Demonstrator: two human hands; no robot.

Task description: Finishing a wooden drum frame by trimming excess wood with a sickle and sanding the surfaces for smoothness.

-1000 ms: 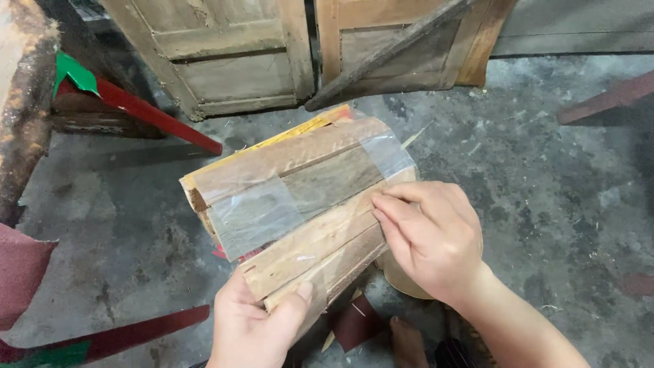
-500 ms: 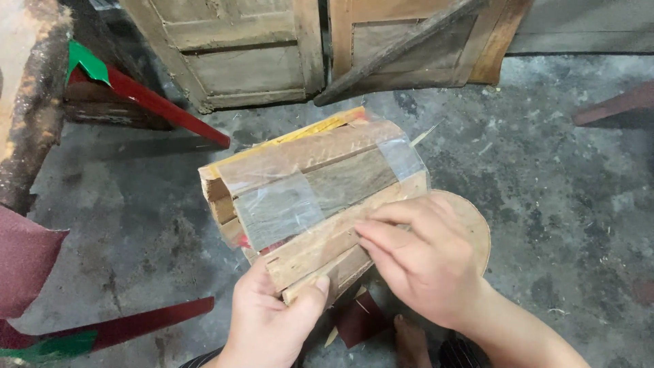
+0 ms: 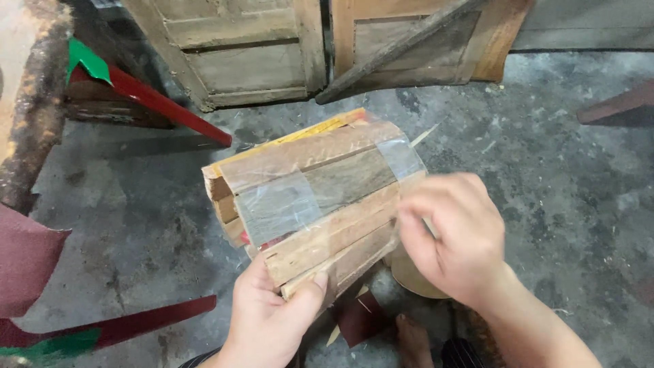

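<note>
Two hands work a bundle of wooden slats [image 3: 313, 197] held above the concrete floor [image 3: 545, 170]. Left hand [image 3: 272, 320] grasps the bundle's lower end, thumb on top. Right hand [image 3: 453, 235] presses clear tape [image 3: 279, 204] at the right edge, fingers curled; blurred, exact grasp unclear. Wooden doors [image 3: 245, 48] lean behind.

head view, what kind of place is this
Probably a rough woodworking shed or yard: old wooden door panels lean behind a stained concrete floor, red painted planks lie about, and the left hand holds a taped wood bundle.
</note>
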